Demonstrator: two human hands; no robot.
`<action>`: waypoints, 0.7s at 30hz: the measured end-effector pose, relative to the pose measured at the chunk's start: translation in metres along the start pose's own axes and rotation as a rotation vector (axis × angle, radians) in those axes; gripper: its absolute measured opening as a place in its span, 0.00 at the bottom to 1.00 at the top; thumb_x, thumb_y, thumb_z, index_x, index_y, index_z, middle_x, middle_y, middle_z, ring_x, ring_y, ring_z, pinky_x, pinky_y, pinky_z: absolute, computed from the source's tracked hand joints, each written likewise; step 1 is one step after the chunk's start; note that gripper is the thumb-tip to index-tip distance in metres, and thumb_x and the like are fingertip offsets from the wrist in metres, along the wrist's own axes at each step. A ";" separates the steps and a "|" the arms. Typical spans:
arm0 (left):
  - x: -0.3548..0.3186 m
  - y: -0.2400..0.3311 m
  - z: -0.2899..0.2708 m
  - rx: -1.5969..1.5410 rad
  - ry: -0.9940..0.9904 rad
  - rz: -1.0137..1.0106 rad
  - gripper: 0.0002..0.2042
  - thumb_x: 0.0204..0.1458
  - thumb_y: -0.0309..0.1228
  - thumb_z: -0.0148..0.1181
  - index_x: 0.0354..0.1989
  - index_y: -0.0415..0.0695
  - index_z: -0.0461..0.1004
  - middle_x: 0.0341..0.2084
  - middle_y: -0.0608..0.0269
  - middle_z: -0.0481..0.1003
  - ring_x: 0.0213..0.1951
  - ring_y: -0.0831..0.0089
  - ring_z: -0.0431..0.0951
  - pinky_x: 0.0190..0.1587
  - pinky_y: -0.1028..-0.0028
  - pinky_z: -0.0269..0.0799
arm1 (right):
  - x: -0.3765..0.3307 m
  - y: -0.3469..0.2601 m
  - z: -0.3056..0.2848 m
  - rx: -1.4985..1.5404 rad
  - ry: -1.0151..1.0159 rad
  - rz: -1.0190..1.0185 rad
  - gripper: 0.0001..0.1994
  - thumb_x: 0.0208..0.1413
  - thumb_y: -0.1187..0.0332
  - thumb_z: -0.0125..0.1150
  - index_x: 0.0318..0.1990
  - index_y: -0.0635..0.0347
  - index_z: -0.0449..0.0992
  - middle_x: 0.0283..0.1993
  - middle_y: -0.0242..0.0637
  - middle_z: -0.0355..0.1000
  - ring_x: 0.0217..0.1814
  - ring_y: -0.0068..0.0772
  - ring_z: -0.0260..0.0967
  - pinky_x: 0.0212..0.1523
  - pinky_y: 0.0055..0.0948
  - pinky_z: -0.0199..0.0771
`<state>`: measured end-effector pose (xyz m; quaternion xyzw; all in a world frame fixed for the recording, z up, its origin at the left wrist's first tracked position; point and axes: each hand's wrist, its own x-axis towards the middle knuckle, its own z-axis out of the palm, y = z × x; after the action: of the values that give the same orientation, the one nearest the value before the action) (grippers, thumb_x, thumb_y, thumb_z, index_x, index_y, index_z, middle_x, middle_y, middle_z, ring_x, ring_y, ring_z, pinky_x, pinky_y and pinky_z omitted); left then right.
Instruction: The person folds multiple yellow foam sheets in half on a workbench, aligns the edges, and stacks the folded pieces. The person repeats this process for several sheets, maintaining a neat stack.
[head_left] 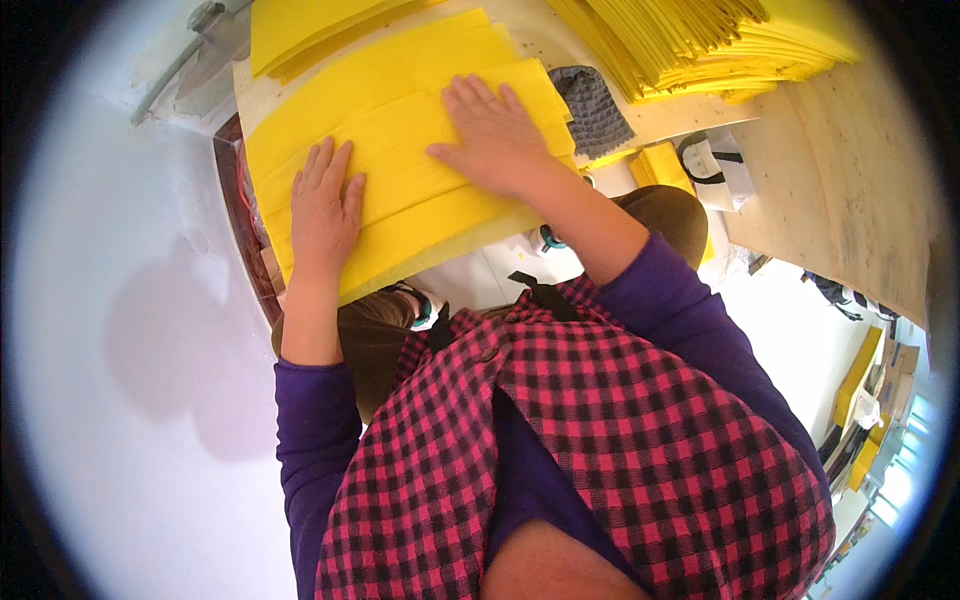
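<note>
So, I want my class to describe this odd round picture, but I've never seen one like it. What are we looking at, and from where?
It comes from a wide fisheye camera worn on a person's head, looking down, so edges bend. No machine: two bare hands. The left hand and right hand lie flat, fingers spread, on folded yellow cloth sheets stacked on a pale wooden table. Nothing is gripped. A grey waffle-textured cloth lies to the right, with a taller pile of yellow sheets behind it.

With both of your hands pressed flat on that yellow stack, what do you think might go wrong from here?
The yellow sheets lie stepped, not squared, and overhang the board's near edge, so a push from the left hand or right hand might slide them off. The grey cloth sits close and might catch underneath.
</note>
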<state>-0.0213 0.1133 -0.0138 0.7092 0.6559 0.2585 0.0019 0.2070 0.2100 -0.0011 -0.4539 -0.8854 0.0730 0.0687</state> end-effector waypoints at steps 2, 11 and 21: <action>0.001 0.000 -0.001 -0.010 0.013 0.012 0.19 0.57 0.35 0.53 0.57 0.45 0.69 0.60 0.49 0.64 0.63 0.50 0.61 0.63 0.54 0.55 | -0.002 0.017 -0.006 -0.023 0.014 0.059 0.38 0.60 0.43 0.42 0.68 0.65 0.50 0.74 0.45 0.42 0.77 0.39 0.34 0.73 0.44 0.32; 0.011 0.011 -0.015 0.024 0.078 0.007 0.21 0.56 0.38 0.54 0.57 0.46 0.68 0.59 0.48 0.65 0.62 0.50 0.62 0.62 0.50 0.55 | 0.005 0.032 -0.026 -0.076 0.041 0.089 0.35 0.61 0.45 0.43 0.66 0.65 0.56 0.71 0.48 0.48 0.76 0.42 0.39 0.72 0.46 0.36; -0.006 0.016 -0.009 0.031 0.049 -0.096 0.20 0.54 0.36 0.54 0.56 0.46 0.68 0.60 0.49 0.64 0.63 0.51 0.60 0.63 0.49 0.52 | 0.079 -0.006 -0.036 0.206 0.015 -0.284 0.18 0.54 0.63 0.58 0.51 0.60 0.73 0.51 0.43 0.72 0.55 0.45 0.67 0.54 0.38 0.68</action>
<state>-0.0098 0.1026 -0.0022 0.6703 0.6929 0.2655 -0.0128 0.1634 0.2730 0.0395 -0.3156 -0.9278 0.1495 0.1313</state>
